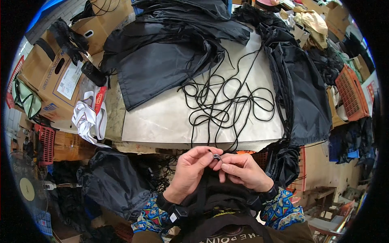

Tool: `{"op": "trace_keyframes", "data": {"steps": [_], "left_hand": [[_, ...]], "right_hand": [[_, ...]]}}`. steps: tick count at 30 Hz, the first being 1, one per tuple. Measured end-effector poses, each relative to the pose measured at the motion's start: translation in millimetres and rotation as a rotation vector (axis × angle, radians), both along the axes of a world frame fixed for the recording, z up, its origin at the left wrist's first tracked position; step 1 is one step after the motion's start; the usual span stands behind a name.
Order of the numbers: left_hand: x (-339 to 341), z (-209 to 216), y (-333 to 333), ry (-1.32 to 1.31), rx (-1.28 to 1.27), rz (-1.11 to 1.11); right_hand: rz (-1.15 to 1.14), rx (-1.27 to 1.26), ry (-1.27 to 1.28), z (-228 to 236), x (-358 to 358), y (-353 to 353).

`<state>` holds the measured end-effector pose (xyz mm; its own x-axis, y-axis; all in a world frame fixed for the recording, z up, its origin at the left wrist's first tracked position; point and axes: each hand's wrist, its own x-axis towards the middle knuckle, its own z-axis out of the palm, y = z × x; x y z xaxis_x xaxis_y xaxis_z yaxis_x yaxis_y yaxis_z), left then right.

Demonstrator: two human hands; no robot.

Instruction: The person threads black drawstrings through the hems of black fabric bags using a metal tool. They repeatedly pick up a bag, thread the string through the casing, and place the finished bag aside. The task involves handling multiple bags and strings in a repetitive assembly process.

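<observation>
One small piece (216, 156) pinched at the near edge of the table (162, 127)

The piece, dark with a silvery glint, sits between the fingertips, just off the middle of the table's near edge; its exact shape is too small to tell. The left hand (189, 170) has its grip narrow, thumb and forefinger holding the piece. The right hand (246, 172) meets it from the other side, its grip also narrowed on the piece.

Beyond them, black cords (219, 118) lie in loose loops from the near edge toward the far one. Black fabric (160, 69) covers the far left corner, and more dark cloth (306, 97) hangs along the right edge. White straps (86, 121) lie at the left edge, with a cardboard box (46, 81) farther out.
</observation>
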<state>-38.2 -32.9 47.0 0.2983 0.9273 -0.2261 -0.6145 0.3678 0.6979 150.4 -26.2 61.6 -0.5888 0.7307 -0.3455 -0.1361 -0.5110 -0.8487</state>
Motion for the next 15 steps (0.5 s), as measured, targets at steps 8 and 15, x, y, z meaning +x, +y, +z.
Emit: {"op": "trace_keyframes", "data": {"steps": [8, 15], "left_hand": [[-109, 86, 28, 0.497, 0.365, 0.598], [-41, 10, -17, 0.550, 0.019, 0.034]], "right_hand": [[-0.198, 0.284, -0.282, 5, 21, 4], [-0.231, 0.908, -0.546, -3, -21, -6]]}}
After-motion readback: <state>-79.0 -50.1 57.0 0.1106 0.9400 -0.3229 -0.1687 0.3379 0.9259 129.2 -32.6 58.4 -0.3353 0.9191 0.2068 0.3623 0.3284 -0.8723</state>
